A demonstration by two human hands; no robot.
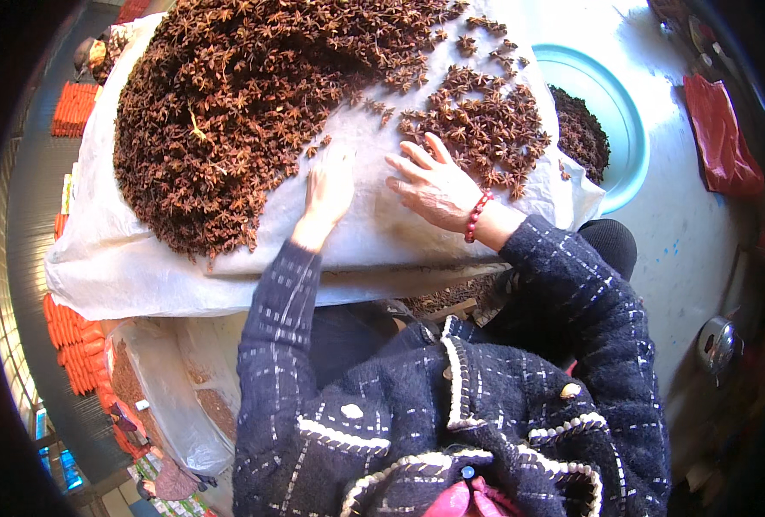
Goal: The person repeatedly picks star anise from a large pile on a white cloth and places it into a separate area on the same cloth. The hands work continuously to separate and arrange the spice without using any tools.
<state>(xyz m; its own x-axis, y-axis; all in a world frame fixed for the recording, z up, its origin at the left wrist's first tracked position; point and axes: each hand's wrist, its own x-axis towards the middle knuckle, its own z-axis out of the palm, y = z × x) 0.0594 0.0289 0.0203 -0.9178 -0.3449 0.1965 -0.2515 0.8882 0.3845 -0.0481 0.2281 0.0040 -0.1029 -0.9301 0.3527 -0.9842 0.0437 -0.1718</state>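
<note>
A large heap of dried star anise (pixel 220 116) covers the left and far part of a table draped in a white plastic sheet (pixel 143 278). At the heap's near right edge is my left hand (pixel 330 184), palm down, its fingers washed out by glare; whether they hold anything cannot be made out. My right hand (pixel 437 187), with a red bead bracelet (pixel 478 216) at the wrist, is spread above the sheet. No piece shows between its fingers. Just beyond it lies a smaller, looser group of star anise (pixel 486 129). A bare strip of sheet separates the two piles.
Right of the table, a light blue basin (pixel 628 136) holds a dark heap of star anise (pixel 579 132). A red plastic bag (pixel 722 139) lies on the floor farther right. Stacked orange-red bags (pixel 75 342) line the left side, where another person (pixel 169 478) is visible.
</note>
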